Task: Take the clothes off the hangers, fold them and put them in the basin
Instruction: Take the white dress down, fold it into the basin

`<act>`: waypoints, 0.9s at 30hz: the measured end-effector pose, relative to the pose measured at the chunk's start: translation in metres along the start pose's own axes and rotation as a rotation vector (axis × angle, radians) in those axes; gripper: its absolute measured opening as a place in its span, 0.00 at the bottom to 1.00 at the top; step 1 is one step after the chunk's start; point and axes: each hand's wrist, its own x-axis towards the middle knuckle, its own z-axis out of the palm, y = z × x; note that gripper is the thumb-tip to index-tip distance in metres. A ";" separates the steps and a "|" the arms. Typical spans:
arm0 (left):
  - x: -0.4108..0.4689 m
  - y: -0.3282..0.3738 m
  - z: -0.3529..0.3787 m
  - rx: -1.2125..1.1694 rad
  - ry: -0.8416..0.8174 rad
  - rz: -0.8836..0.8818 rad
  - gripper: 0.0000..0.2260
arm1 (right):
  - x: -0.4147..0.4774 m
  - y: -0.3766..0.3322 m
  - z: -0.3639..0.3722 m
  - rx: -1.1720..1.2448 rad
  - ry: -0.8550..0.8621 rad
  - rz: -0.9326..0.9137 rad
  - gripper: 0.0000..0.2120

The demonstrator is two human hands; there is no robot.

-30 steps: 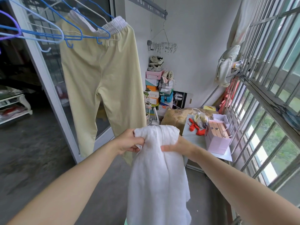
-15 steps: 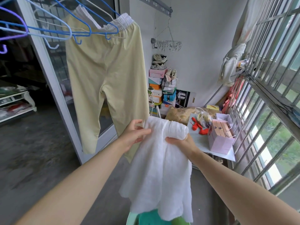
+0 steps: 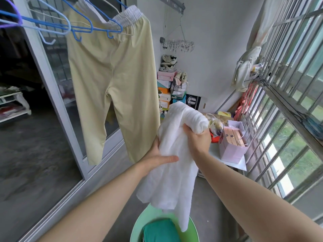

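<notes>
A white fluffy garment (image 3: 172,165) hangs in front of me, bunched at the top. My right hand (image 3: 198,138) grips its bunched upper part. My left hand (image 3: 158,157) holds its left edge, thumb lying across the front and fingers behind the cloth. The garment's lower end dangles over a light green basin (image 3: 138,229) on the floor, which holds a folded teal garment (image 3: 160,231). Pale yellow trousers (image 3: 113,84) hang from a white hanger (image 3: 130,31) at the upper left. Empty blue hangers (image 3: 76,28) hang beside them.
A sliding glass door (image 3: 57,109) runs along the left. Barred windows (image 3: 286,105) line the right. Ahead, a low white table (image 3: 243,165) carries a pink box (image 3: 232,145). Stacked shoe boxes (image 3: 165,88) stand at the far wall, under a round clip rack (image 3: 179,45).
The view tilted down and the green basin came into sight. My left hand slid down the garment's left edge while my right hand kept hold of the bunched top, now raised higher.
</notes>
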 end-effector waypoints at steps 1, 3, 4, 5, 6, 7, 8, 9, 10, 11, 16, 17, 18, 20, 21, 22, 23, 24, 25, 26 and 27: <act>-0.001 -0.001 0.003 0.048 0.004 -0.007 0.64 | 0.001 -0.001 -0.001 -0.045 0.027 -0.020 0.14; -0.002 -0.005 0.010 0.138 0.010 -0.039 0.66 | 0.003 -0.001 -0.003 -0.102 0.080 -0.033 0.15; -0.003 -0.007 0.014 0.167 0.013 -0.044 0.66 | 0.005 -0.001 -0.003 -0.112 0.099 -0.035 0.14; -0.003 -0.009 0.018 0.191 0.022 -0.039 0.65 | 0.007 -0.003 -0.003 -0.102 0.114 -0.033 0.13; -0.004 -0.009 0.022 0.212 0.035 -0.028 0.64 | 0.009 -0.003 -0.002 -0.083 0.131 -0.019 0.12; -0.005 -0.009 0.027 0.231 0.048 -0.014 0.64 | 0.010 -0.004 0.000 -0.072 0.143 0.003 0.13; -0.005 -0.009 0.032 0.256 0.062 -0.001 0.64 | 0.011 -0.006 0.002 -0.069 0.146 0.038 0.16; -0.005 -0.010 0.038 0.290 0.086 0.012 0.65 | 0.011 -0.008 0.004 -0.055 0.142 0.080 0.18; -0.005 -0.009 0.043 0.331 0.120 0.020 0.67 | 0.010 -0.010 0.007 -0.025 0.135 0.128 0.19; -0.007 -0.009 0.048 0.363 0.158 0.025 0.68 | 0.009 -0.011 0.008 0.018 0.129 0.174 0.20; -0.003 -0.015 0.049 0.366 0.451 -0.037 0.64 | 0.004 -0.018 0.012 0.174 0.082 0.329 0.27; -0.001 -0.017 0.046 0.361 0.483 -0.053 0.62 | 0.004 -0.016 0.011 0.192 0.082 0.362 0.29; 0.001 -0.020 0.042 0.358 0.496 -0.067 0.61 | 0.004 -0.014 0.009 0.211 0.074 0.384 0.30; 0.004 -0.027 0.031 0.338 0.487 -0.086 0.55 | 0.004 -0.011 0.004 0.220 0.063 0.401 0.32; 0.007 -0.032 0.025 0.306 0.485 -0.087 0.51 | 0.005 -0.010 0.002 0.230 0.062 0.409 0.32; 0.010 -0.037 0.021 0.246 0.477 -0.089 0.46 | 0.006 -0.010 0.000 0.261 0.060 0.424 0.31; 0.012 -0.041 0.018 0.172 0.464 -0.075 0.41 | 0.006 -0.010 -0.001 0.299 0.050 0.442 0.30; 0.012 -0.043 0.016 0.087 0.442 -0.089 0.36 | 0.005 -0.010 -0.001 0.335 0.023 0.463 0.30; 0.013 -0.042 0.017 -0.027 0.428 -0.106 0.32 | 0.003 -0.008 -0.001 0.371 -0.017 0.483 0.30; 0.014 -0.043 0.019 -0.113 0.431 -0.143 0.25 | 0.001 -0.006 0.000 0.399 -0.064 0.513 0.32; 0.010 -0.035 0.021 -0.271 0.424 -0.206 0.16 | -0.002 -0.002 0.001 0.423 -0.107 0.550 0.34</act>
